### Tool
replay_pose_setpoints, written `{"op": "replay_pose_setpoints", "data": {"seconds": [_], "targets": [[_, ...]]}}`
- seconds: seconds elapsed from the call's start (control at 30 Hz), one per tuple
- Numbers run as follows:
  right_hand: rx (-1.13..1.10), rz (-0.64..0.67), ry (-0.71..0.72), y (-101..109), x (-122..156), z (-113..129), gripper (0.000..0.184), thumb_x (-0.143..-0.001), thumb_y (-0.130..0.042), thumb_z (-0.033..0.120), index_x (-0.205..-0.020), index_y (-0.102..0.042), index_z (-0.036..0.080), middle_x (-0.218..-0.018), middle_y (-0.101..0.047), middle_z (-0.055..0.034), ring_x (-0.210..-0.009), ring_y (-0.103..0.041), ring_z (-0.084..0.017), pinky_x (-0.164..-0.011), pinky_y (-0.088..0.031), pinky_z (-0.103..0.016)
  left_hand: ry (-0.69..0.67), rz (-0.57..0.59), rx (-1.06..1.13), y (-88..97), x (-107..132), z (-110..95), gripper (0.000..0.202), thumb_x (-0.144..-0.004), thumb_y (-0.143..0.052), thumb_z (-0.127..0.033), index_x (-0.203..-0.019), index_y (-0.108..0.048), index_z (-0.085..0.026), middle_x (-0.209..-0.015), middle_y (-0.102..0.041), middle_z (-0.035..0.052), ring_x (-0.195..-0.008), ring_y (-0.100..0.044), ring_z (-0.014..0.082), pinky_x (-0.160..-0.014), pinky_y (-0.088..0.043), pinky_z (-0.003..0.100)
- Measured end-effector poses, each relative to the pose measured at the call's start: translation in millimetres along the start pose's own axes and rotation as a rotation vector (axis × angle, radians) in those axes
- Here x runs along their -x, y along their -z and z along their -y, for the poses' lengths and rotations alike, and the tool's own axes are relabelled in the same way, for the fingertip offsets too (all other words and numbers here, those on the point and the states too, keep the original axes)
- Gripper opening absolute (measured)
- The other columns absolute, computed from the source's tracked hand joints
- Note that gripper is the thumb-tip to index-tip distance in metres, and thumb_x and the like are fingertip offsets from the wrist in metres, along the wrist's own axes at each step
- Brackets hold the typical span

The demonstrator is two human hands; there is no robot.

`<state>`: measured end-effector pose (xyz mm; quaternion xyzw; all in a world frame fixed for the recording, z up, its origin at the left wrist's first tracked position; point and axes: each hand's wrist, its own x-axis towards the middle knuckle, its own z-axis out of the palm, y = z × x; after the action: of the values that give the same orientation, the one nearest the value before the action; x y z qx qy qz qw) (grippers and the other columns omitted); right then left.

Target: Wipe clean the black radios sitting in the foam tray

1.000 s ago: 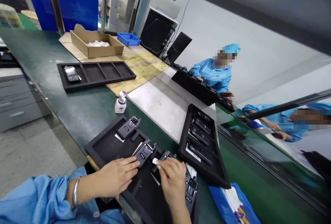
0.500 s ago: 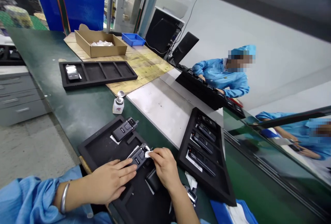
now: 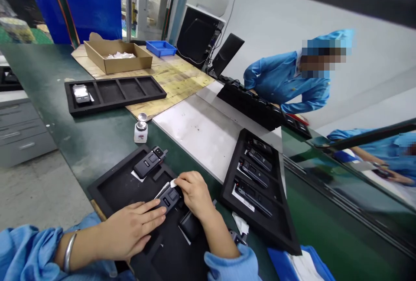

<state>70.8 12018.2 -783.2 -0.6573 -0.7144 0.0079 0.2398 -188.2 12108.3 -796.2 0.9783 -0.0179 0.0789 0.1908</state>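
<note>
My left hand [image 3: 134, 229] lies flat with fingers stretched out, its fingertips resting on the lower end of a black handheld radio [image 3: 166, 199]. My right hand [image 3: 195, 194] pinches a small white wipe [image 3: 173, 183] against the radio's upper end, partly covering it. The radio lies in a black foam tray [image 3: 112, 190]. A second radio [image 3: 149, 163], with a stub antenna, lies in the tray's far part on a white slip. Close below my right hand is another black device [image 3: 191, 225], partly hidden by my wrist.
A pump bottle [image 3: 141, 132] stands beyond the tray. To the right, another foam tray [image 3: 279, 231] holds several radios; a crumpled wipe [image 3: 240, 222] and blue container [image 3: 276, 257] are near it. Farther off are a tray [image 3: 112, 104], cardboard box [image 3: 128, 65] and blue bin [image 3: 162, 49]. Two co-workers sit across.
My right hand has moved the wipe leftward across the radio's upper end. The left hand still rests on the radio. The view has shifted slightly, and the nearer co-worker's head and body appear farther right.
</note>
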Motion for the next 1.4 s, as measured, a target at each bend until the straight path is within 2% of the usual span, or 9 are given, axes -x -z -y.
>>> {"op": "replay_pose_setpoints", "data": {"seconds": [0.23, 0.4, 0.5, 0.63, 0.83, 1.03, 1.23, 1.3, 1.4], "targets": [[-0.035, -0.041, 0.004, 8, 17, -2, 0.029, -0.096, -0.043, 0.011, -0.098, -0.07, 0.021, -0.09, -0.064, -0.0048, -0.084, -0.052, -0.016, -0.077, -0.043, -0.03, -0.005, 0.053, -0.012, 0.9, -1, 0, 0.073, -0.084, -0.053, -0.013, -0.152, -0.032, -0.023, -0.156, -0.039, 0.0002, -0.144, -0.036, 0.0249, -0.114, -0.04, 0.038], [-0.038, -0.012, 0.043, 0, -6, -1, 0.028, -0.093, -0.046, 0.007, -0.097, -0.071, 0.021, -0.093, -0.065, -0.0045, -0.084, -0.051, -0.017, -0.079, -0.042, -0.032, 0.013, 0.095, -0.028, -1.1, -2, 2, 0.071, -0.086, -0.052, -0.013, -0.153, -0.031, -0.024, -0.158, -0.034, -0.0004, -0.145, -0.033, 0.0267, -0.113, -0.042, 0.041], [-0.068, 0.009, 0.044, 3, -2, -2, 0.027, -0.093, -0.047, 0.006, -0.096, -0.069, 0.021, -0.093, -0.064, -0.0044, -0.083, -0.05, -0.017, -0.078, -0.041, -0.031, 0.017, 0.109, -0.026, -0.7, -3, 2, 0.072, -0.085, -0.052, -0.012, -0.153, -0.031, -0.024, -0.158, -0.033, -0.0011, -0.145, -0.032, 0.0262, -0.113, -0.041, 0.041], [-0.114, 0.006, 0.0, 6, 15, -6, 0.028, -0.096, -0.044, 0.008, -0.099, -0.068, 0.022, -0.093, -0.063, -0.0052, -0.087, -0.051, -0.018, -0.076, -0.043, -0.03, 0.022, 0.072, 0.022, 1.5, -5, -1, 0.072, -0.086, -0.051, -0.012, -0.153, -0.03, -0.026, -0.156, -0.038, -0.0012, -0.145, -0.034, 0.0243, -0.115, -0.04, 0.039], [-0.128, 0.06, 0.002, -3, -5, -4, 0.03, -0.092, -0.046, 0.004, -0.097, -0.07, 0.022, -0.095, -0.063, -0.0049, -0.085, -0.052, -0.018, -0.075, -0.045, -0.03, 0.041, 0.03, 0.049, 2.2, -3, -3, 0.073, -0.084, -0.052, -0.01, -0.153, -0.032, -0.027, -0.153, -0.042, -0.0007, -0.143, -0.037, 0.0238, -0.115, -0.039, 0.038], [-0.145, 0.053, -0.043, 8, 13, -2, 0.031, -0.095, -0.043, 0.006, -0.1, -0.069, 0.022, -0.095, -0.063, -0.0053, -0.09, -0.053, -0.017, -0.077, -0.046, -0.029, 0.035, 0.053, 0.024, -1.6, -1, -2, 0.07, -0.087, -0.05, -0.012, -0.153, -0.031, -0.026, -0.155, -0.039, -0.0021, -0.145, -0.034, 0.0236, -0.116, -0.037, 0.038], [-0.097, 0.052, -0.026, -3, -10, 4, 0.032, -0.092, -0.045, 0.006, -0.098, -0.072, 0.022, -0.094, -0.064, -0.0056, -0.086, -0.052, -0.017, -0.076, -0.047, -0.029, 0.034, 0.025, -0.005, -5.1, 0, -2, 0.068, -0.087, -0.051, -0.012, -0.151, -0.034, -0.027, -0.155, -0.04, -0.0018, -0.144, -0.034, 0.0239, -0.115, -0.04, 0.039], [-0.099, 0.051, -0.036, 2, -5, 4, 0.031, -0.093, -0.045, 0.006, -0.098, -0.072, 0.022, -0.094, -0.064, -0.0053, -0.087, -0.053, -0.017, -0.076, -0.048, -0.029, 0.027, 0.015, -0.014, -5.3, 0, -2, 0.067, -0.087, -0.051, -0.011, -0.15, -0.036, -0.026, -0.154, -0.041, -0.0014, -0.144, -0.035, 0.0236, -0.114, -0.04, 0.039], [-0.018, 0.049, -0.032, 18, 22, 5, 0.032, -0.092, -0.043, 0.005, -0.096, -0.07, 0.022, -0.089, -0.063, -0.0045, -0.085, -0.055, -0.018, -0.081, -0.049, -0.033, 0.025, 0.007, -0.024, -5.8, 0, -1, 0.066, -0.086, -0.051, -0.011, -0.149, -0.038, -0.026, -0.154, -0.041, -0.0016, -0.144, -0.035, 0.0235, -0.114, -0.04, 0.039]]}}
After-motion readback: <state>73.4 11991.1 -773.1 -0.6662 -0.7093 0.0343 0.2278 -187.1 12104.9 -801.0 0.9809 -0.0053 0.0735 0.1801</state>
